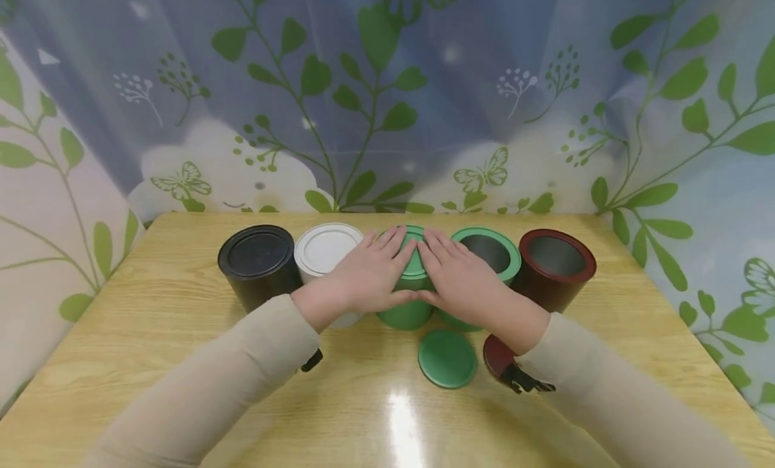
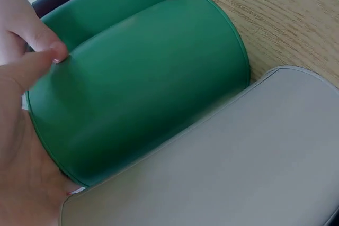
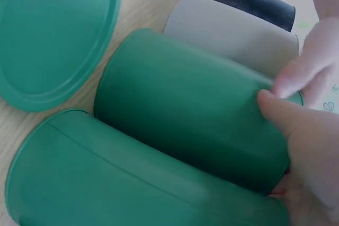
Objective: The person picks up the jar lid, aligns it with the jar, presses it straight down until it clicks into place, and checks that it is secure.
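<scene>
Both of my hands lie on top of the middle green canister point(image 1: 406, 316), which has its green lid point(image 1: 414, 267) on. My left hand point(image 1: 371, 271) covers the lid's left part and my right hand point(image 1: 465, 277) the right part, with straight fingers pointing inward and away. The thumbs meet at the canister's near upper side; in the left wrist view they touch the green wall point(image 2: 143, 88), and the right wrist view shows the same green canister point(image 3: 196, 115). Just right stands a second green canister point(image 1: 514, 254) without a lid, partly behind my right hand.
A black canister point(image 1: 257, 253) and a white canister point(image 1: 323, 249), both lidded, stand to the left. At the right end is an uncovered dark red canister point(image 1: 545, 290). A loose green lid point(image 1: 448, 359) and a dark red lid point(image 1: 496, 354) lie in front on the wooden table point(image 1: 351, 414).
</scene>
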### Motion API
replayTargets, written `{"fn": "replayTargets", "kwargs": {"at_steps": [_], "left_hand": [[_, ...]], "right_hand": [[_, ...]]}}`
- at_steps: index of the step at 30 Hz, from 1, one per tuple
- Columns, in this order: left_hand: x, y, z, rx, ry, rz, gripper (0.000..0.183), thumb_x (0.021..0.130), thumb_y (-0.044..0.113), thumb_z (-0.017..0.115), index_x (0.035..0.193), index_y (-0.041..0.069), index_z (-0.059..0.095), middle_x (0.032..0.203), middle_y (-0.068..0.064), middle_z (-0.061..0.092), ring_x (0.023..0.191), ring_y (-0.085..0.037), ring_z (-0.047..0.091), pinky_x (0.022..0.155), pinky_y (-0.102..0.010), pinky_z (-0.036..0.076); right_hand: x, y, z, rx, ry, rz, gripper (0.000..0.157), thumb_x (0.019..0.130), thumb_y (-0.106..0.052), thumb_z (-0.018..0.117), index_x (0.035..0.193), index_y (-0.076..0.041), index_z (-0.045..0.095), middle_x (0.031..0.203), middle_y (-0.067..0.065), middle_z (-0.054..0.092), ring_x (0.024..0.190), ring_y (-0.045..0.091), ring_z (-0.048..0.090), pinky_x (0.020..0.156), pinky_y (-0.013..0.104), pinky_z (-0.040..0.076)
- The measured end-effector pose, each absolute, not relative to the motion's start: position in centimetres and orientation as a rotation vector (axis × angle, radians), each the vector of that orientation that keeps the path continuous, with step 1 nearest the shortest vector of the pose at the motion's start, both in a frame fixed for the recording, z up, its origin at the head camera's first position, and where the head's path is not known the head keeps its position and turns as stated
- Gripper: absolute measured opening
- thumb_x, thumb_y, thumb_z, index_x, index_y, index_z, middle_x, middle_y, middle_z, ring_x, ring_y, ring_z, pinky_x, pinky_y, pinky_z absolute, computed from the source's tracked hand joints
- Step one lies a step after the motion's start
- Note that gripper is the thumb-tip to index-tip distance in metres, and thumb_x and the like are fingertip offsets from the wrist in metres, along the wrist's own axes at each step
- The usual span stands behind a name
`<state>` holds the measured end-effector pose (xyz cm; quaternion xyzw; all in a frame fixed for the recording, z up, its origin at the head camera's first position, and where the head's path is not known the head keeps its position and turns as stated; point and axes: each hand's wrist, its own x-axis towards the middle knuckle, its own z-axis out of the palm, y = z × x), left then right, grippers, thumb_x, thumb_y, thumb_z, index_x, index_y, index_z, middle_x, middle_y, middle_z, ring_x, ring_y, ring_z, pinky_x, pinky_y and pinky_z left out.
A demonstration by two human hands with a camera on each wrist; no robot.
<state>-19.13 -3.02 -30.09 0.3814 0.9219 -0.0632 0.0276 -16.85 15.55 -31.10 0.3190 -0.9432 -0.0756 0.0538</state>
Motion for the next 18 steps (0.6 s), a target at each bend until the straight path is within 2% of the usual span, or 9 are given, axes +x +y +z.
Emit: {"fn": "replayTargets", "kwargs": {"at_steps": [5, 13, 18], "left_hand": [[-19.07, -2.92, -30.11, 1.24, 2.886, -0.218, 0.08, 0.092, 0.051, 0.05, 0.146, 0.0, 0.023, 0.151, -0.024, 0.014, 0.139, -0.033, 0.016, 0.11, -0.046, 0.018], [-19.14, -2.82, -30.1, 1.269, 2.931, -0.251, 0.08, 0.089, 0.05, 0.056, 0.145, -0.001, 0.029, 0.148, -0.024, 0.022, 0.136, -0.035, 0.024, 0.109, -0.044, 0.022], [-19.18, -2.33, -30.41, 1.224, 2.942, -0.227, 0.084, 0.084, 0.051, 0.061, 0.143, -0.001, 0.031, 0.148, -0.024, 0.023, 0.136, -0.035, 0.023, 0.109, -0.045, 0.021]], "right_hand": [[-16.92, 15.3, -30.93, 0.951, -2.843, -0.284, 0.079, 0.089, -0.048, 0.057, 0.14, 0.007, 0.034, 0.147, 0.024, 0.027, 0.136, 0.034, 0.024, 0.104, 0.046, 0.031], [-16.99, 15.09, -30.54, 0.945, -2.869, -0.305, 0.078, 0.09, -0.048, 0.056, 0.14, 0.007, 0.034, 0.147, 0.024, 0.027, 0.136, 0.034, 0.024, 0.105, 0.046, 0.03], [-16.96, 15.09, -30.59, 0.947, -2.895, -0.267, 0.079, 0.089, -0.048, 0.056, 0.141, 0.006, 0.033, 0.147, 0.024, 0.026, 0.136, 0.034, 0.024, 0.104, 0.047, 0.031]]}}
